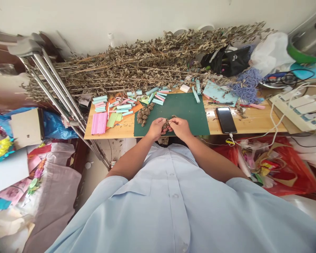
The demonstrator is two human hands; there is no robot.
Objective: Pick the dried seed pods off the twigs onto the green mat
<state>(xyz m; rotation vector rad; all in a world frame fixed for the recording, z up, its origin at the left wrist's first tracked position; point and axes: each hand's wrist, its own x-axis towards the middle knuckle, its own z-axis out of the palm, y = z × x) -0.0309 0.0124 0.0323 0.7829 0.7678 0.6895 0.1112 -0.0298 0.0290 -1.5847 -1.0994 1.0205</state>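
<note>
My left hand (157, 128) and my right hand (180, 127) meet over the near edge of a dark green cutting mat (184, 109). Between their fingers is a small clump of dried leaves (166, 123), pinched from both sides. Just left of my hands, a pile of rolled dried-leaf balls (144, 115) rests on the mat. A bit of brown leaf also shows behind my fingertips. My palms and the underside of the clump are hidden.
Long bundles of dried leafy stalks (137, 63) lie along the wall. Coloured paper rolls (125, 106) and pink sheets (99, 123) are at left, beside metal crutches (55, 80). A phone (226, 120), blue yarn (244, 86) and a power strip (301, 107) are at right.
</note>
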